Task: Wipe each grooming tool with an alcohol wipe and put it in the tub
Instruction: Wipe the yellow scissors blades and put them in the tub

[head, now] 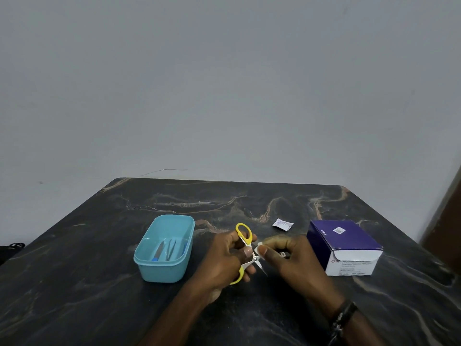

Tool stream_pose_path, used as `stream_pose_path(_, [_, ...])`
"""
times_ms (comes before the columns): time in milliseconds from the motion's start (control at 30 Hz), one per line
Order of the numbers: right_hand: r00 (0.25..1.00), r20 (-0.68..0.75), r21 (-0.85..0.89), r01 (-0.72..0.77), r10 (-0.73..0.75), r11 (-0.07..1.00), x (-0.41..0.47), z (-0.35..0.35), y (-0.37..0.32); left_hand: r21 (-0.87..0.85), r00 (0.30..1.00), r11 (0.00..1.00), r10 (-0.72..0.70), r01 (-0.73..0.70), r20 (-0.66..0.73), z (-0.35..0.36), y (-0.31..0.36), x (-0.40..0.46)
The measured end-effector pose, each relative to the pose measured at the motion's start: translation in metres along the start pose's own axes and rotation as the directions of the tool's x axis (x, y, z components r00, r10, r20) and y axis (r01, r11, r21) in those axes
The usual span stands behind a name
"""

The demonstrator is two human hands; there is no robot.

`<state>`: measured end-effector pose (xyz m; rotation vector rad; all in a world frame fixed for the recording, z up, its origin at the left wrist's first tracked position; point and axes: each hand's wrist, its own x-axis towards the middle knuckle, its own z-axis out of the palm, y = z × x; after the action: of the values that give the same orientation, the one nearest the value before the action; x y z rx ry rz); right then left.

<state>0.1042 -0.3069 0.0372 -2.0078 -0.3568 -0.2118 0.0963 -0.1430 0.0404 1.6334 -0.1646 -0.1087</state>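
My left hand (224, 260) grips small scissors with yellow handles (243, 233) above the dark marble table; the steel blades point down and to the right. My right hand (289, 255) pinches a small white alcohol wipe (258, 247) against the blades near the pivot. To the left stands the light blue tub (149, 267), holding a nail file with a blue end (157, 253) and tweezers (171, 248).
A purple and white box of alcohol swabs (345, 245) stands at the right. A torn white wipe sachet (282, 224) lies behind my hands. The table (99, 308) meets a grey wall at the back, and a brown door edge (449, 216) is at far right.
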Motion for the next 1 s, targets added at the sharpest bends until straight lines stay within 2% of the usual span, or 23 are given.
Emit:
stream_pose_path(300, [1.000,0.005,0.088,-0.013,0.013,0.996,-0.0016,0.0040,-0.0037,0.010,0.997,1.000,-0.005,0.005,0.074,0.0042,0.0017,-0.0022])
stream_pose_path(500, [0.991,0.097,0.276,-0.119,0.095,0.954,-0.0057,0.0064,-0.0044,0.007,0.999,1.000,-0.002,0.002,0.039,0.0042,-0.0014,-0.0009])
stream_pose_path(667, [0.988,0.153,0.236,-0.063,0.027,0.970,-0.0065,0.0071,-0.0045,-0.007,0.999,1.000,0.022,-0.021,0.032,0.0049,-0.0027,-0.0006])
stream_pose_path(833, [0.998,0.028,0.226,-0.066,0.061,0.972,-0.0033,0.0086,0.0011,-0.032,0.999,0.999,0.037,-0.036,0.037,0.0046,-0.0025,0.0005])
stream_pose_path(1000, [0.996,0.082,0.227,0.003,-0.022,0.974,-0.0055,0.0092,-0.0046,-0.036,0.999,0.998,0.045,-0.044,0.030,0.0043,-0.0027,0.0000])
